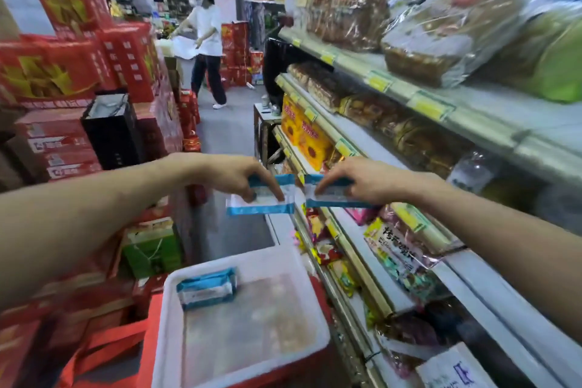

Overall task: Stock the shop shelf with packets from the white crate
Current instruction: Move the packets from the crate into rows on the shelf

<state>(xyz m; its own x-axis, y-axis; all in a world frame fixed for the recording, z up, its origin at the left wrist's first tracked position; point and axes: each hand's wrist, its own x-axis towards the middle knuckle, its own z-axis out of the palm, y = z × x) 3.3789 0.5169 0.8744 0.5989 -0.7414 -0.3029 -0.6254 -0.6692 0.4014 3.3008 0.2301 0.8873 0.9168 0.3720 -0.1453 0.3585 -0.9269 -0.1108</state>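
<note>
My left hand [234, 175] grips a blue-and-white packet [267, 203] from above, in mid-air over the aisle. Beside it, my right hand [356, 179] grips a second blue-and-white packet [330, 197] at the front edge of the shop shelf [406, 214]. The two packets almost touch. Below me stands the white crate [176, 340], with one more blue-and-white packet [206, 288] lying in its far left corner.
Shelves of bagged bread and snack packets run along the right. Red gift boxes [63, 72] are stacked on the left, with a black bag [111, 129] and a green box [151, 252]. A person [206, 41] stands down the aisle. A red crate [148, 343] sits under the white one.
</note>
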